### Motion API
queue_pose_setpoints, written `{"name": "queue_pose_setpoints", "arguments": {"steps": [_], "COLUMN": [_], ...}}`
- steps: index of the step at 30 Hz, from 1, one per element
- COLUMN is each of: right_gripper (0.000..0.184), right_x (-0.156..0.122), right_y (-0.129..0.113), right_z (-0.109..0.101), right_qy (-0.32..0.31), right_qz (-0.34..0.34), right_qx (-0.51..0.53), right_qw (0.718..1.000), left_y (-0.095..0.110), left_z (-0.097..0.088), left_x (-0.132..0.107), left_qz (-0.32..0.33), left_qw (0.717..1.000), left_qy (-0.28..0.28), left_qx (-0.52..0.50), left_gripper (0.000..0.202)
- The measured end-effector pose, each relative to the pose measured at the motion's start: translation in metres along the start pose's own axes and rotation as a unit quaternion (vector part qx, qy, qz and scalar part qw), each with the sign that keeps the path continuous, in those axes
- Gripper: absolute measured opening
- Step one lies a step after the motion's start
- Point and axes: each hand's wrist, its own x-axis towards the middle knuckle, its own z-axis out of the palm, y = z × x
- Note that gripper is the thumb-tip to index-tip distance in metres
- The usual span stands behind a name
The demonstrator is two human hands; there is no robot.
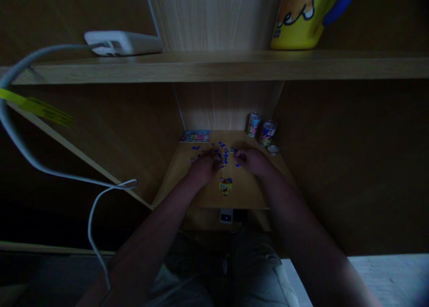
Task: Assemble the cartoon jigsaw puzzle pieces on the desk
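Note:
Loose blue puzzle pieces [221, 151] lie scattered on a small wooden board [187, 186] below me. My left hand [205, 165] rests palm down among the pieces, fingers curled. My right hand [254, 160] is beside it, fingers bent down onto the pieces. The dim light hides whether either hand holds a piece. A small joined patch of puzzle, yellow and blue, [225, 186] lies just in front of my hands. A printed picture card [195, 136] lies at the far left of the board.
Two small printed tins [261, 129] and a round lid [273, 149] stand at the far right of the board. A wooden shelf [214, 65] above carries a white power adapter [123, 43] with a trailing cable [20, 141] and a yellow mug [301, 16].

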Motion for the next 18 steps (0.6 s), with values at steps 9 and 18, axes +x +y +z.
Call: {"name": "queue_pose_setpoints", "arguments": {"steps": [9,18], "right_gripper": [0.011,0.02], "right_x": [-0.004,-0.005], "right_y": [-0.005,-0.014], "right_z": [-0.001,0.01], "right_qy": [-0.005,-0.069], "right_qz": [-0.035,-0.1], "right_qx": [0.015,0.06], "right_qw": [0.999,0.991], "left_y": [-0.014,-0.022], "left_z": [0.007,0.003], "left_x": [0.003,-0.008], "left_qz": [0.02,0.03], "left_qw": [0.998,0.994], "left_qy": [0.0,0.004], "left_qx": [-0.061,-0.103], "left_gripper": [0.012,0.009]}}
